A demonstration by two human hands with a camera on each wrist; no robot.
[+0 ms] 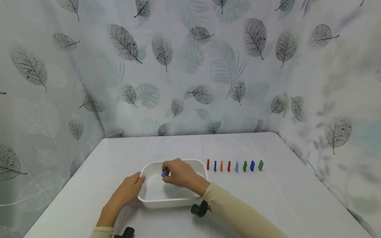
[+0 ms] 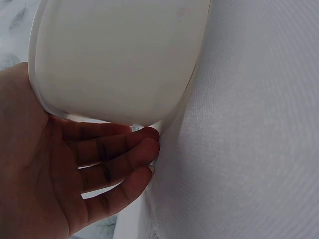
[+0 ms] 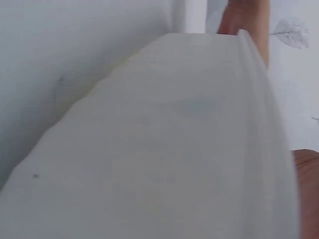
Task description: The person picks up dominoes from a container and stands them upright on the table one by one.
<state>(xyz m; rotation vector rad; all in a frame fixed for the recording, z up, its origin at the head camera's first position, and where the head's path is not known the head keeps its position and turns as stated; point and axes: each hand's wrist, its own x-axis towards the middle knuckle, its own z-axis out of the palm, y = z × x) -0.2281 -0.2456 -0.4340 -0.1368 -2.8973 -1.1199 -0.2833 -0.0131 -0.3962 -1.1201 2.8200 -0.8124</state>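
A white plastic tub sits on the table. My left hand grips its left end, thumb at the rim; in the left wrist view the fingers bend against the outer wall. Over the tub, my right hand pinches a small blue block between thumb and fingers. The tub's wall fills most of the right wrist view and hides the block there. Only the edge of the right hand shows in that view.
Right of the tub, several small upright blocks stand spaced in a row, from a red block through an orange block to a green block. A leaf-patterned curtain encloses the white table at the back and sides.
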